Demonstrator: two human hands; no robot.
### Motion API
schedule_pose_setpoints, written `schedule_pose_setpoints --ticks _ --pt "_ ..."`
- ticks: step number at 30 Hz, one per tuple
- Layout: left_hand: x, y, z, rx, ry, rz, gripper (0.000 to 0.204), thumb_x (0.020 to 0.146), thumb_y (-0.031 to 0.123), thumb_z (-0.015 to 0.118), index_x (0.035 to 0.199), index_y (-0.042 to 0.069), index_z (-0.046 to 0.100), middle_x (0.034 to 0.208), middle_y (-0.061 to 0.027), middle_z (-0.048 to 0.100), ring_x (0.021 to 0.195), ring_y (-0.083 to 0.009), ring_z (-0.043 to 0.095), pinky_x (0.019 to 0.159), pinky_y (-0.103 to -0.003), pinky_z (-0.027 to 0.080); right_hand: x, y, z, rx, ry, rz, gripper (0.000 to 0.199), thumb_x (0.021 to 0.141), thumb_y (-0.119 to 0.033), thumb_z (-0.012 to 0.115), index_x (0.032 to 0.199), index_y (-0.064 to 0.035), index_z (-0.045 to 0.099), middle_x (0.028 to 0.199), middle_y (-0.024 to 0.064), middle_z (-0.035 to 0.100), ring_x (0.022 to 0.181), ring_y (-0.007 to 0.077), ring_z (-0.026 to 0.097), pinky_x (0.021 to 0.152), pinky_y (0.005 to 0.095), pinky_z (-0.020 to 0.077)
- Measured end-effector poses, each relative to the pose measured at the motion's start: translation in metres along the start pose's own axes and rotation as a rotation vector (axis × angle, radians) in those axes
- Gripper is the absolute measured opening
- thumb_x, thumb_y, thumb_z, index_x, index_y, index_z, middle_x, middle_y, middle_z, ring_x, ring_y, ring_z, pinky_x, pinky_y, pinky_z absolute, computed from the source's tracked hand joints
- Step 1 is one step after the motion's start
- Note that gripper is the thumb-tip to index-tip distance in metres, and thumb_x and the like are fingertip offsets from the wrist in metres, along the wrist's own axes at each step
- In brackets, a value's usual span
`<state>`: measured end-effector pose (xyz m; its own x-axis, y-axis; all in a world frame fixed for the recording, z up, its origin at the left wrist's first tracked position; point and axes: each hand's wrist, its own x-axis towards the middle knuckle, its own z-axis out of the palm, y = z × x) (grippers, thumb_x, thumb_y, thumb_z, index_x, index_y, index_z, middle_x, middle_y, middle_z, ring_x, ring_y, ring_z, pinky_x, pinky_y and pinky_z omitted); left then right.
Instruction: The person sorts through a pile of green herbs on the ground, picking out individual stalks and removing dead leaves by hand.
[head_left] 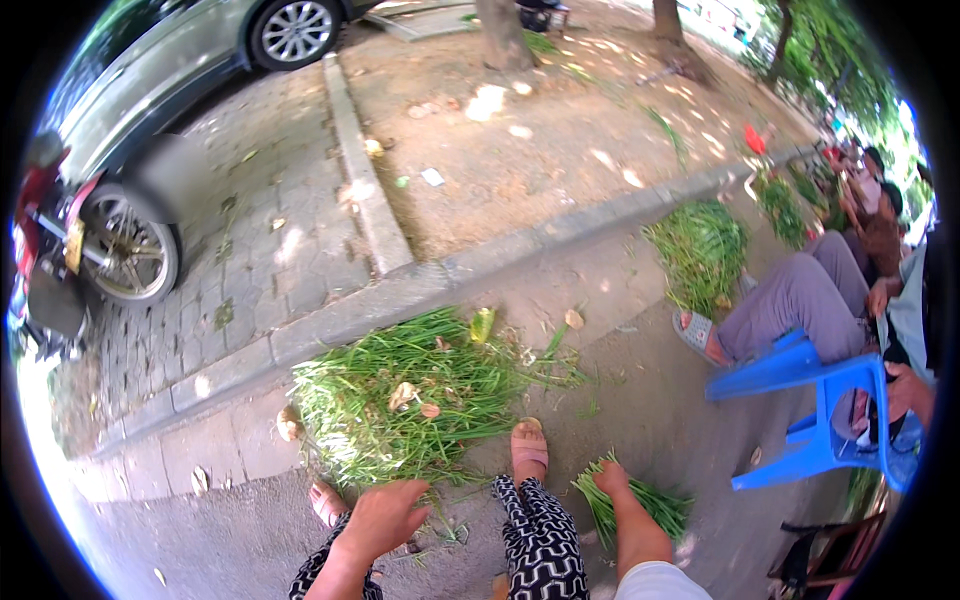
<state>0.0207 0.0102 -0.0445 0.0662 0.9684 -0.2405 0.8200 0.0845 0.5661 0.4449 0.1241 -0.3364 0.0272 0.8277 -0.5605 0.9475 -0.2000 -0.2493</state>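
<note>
A broad, loose pile of long green stalks (400,385), like chives, lies on the pavement just ahead of my feet, with brown dry leaves on it. My left hand (385,517) hovers over the near edge of this pile, fingers pointing right and thumb apart; nothing shows in it. On the right, a neater bunch of the same stalks (655,510) rests low beside my leg. My right hand (612,478) grips it from above near its far left end, though the fingertips are partly hidden.
A stone kerb (470,268) runs behind the pile. At right, a seated person is beside a blue plastic stool (820,405) and another green heap (700,250). A motorcycle (125,245) and a car (170,80) stand at left; a folding chair (835,555) is lower right.
</note>
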Motion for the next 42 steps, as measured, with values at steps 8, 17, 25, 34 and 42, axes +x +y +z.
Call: schedule_pose_setpoints --ticks 8,17,25,34,42 --pt "-0.011 0.001 -0.014 -0.006 0.01 0.032 0.033 0.075 0.02 0.06 0.104 0.005 0.054 0.089 -0.0143 0.06 0.085 -0.0322 0.058 0.073 -0.041 0.047 -0.009 -0.177 -0.004 -0.155 -0.242 -0.483 0.035 0.072 -0.032 0.061 0.099 -0.0105 0.061 0.092 0.0156 0.063 0.085 0.0324 0.06 0.073 0.042 0.0482" --pt "-0.041 -0.006 -0.029 0.013 0.225 0.069 0.026 0.073 0.02 0.064 0.092 0.006 0.052 0.081 -0.0101 0.058 0.077 -0.0281 0.059 0.068 -0.038 0.048 -0.046 -0.326 -0.001 -0.324 -0.405 -0.894 0.022 0.077 -0.024 0.056 0.093 -0.0104 0.061 0.081 0.0154 0.062 0.074 0.0309 0.061 0.067 0.0417 0.0483" --pt "-0.048 -0.011 -0.024 -0.006 0.236 0.131 0.022 0.07 0.013 0.062 0.088 0.004 0.053 0.079 -0.0102 0.057 0.075 -0.0248 0.059 0.065 -0.036 0.046 -0.06 -0.382 0.016 -0.424 -0.366 -0.853 0.027 0.078 -0.024 0.054 0.098 -0.0071 0.06 0.097 0.0184 0.061 0.088 0.0341 0.058 0.077 0.0421 0.0475" --pt "-0.053 -0.011 -0.026 0.002 0.214 0.112 0.018 0.067 0.007 0.057 0.084 0.002 0.059 0.076 -0.0097 0.057 0.071 -0.0216 0.059 0.061 -0.031 0.046 -0.077 -0.41 0.064 -0.563 -0.403 -0.846 0.039 0.081 -0.022 0.054 0.119 -0.0128 0.051 0.108 0.0159 0.059 0.098 0.0327 0.056 0.082 0.0412 0.0462" --pt "-0.054 -0.017 -0.05 -0.397 0.698 0.117 0.026 0.064 0.006 0.058 0.089 -0.003 0.055 0.074 -0.0132 0.056 0.067 -0.0275 0.058 0.06 -0.036 0.047 -0.089 -0.473 0.117 -0.127 -0.221 -1.296 0.024 0.082 -0.014 0.057 0.104 -0.0045 0.057 0.077 0.0152 0.062 0.064 0.0275 0.06 0.06 0.0379 0.0492"
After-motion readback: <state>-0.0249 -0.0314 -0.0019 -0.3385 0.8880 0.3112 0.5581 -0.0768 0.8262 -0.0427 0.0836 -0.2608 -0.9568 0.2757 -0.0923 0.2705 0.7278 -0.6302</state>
